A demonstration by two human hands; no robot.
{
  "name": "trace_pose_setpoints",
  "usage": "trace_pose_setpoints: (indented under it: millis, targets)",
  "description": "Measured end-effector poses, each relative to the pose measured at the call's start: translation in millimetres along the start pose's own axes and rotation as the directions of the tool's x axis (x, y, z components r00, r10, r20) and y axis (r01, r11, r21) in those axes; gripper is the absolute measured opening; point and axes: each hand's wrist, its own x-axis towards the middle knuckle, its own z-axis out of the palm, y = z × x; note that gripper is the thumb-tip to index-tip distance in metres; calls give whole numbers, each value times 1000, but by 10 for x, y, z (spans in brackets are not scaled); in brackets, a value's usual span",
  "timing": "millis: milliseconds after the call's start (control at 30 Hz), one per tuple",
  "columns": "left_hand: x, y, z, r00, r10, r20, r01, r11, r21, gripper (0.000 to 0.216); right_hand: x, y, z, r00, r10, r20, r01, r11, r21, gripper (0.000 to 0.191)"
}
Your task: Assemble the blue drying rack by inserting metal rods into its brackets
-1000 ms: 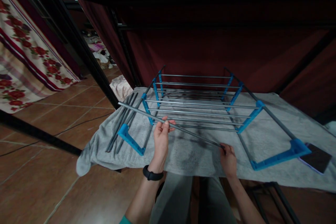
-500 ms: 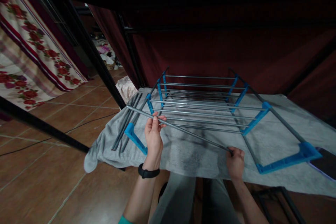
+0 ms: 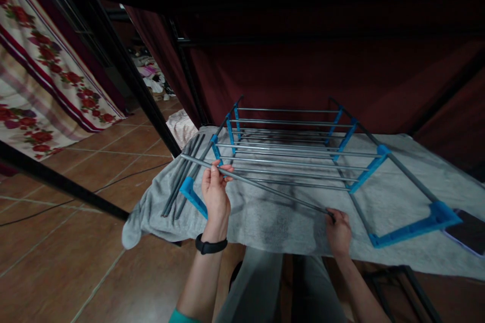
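Between my two hands a thin grey metal tube (image 3: 265, 188) slants down to the right. My left hand (image 3: 216, 189) pinches it left of its middle, thumb on top, while my right hand (image 3: 338, 232) is closed round its right end. Just beyond lies a rack of grey rods (image 3: 295, 164) joined by blue plastic brackets (image 3: 367, 174). One blue corner piece (image 3: 193, 198) sits beside my left hand, partly covered by it. A larger blue corner piece (image 3: 417, 228) is to the right of my right hand. Several loose grey tubes (image 3: 180, 181) lie at the left.
A grey blanket (image 3: 261, 234) covers the surface under the rack. Black metal posts (image 3: 132, 81) stand at the left, and a dark red curtain (image 3: 280, 70) hangs behind. A phone (image 3: 468, 229) lies at the right edge. A cable (image 3: 94, 192) crosses the tiled floor.
My left hand has shifted slightly left along the tube, towards its far end. My right hand stays at the near end, and the tube has barely moved.
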Motion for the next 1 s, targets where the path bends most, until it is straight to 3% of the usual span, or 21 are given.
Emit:
trace_pose_setpoints:
  millis: [300, 667, 1000]
  targets:
    - [-24, -15, -9, 1000, 8, 19, -9, 999, 34, 31, 13, -62, -24, 999, -46, 24, 45, 997, 60, 38]
    - [-123, -145, 66, 995, -4, 103, -9, 993, 121, 29, 23, -234, -63, 999, 36, 3, -36, 998, 54, 23]
    - [-356, -380, 150, 972, -120, 202, 77, 975, 209, 35, 48, -210, -75, 995, -76, 68, 73, 997, 39, 24]
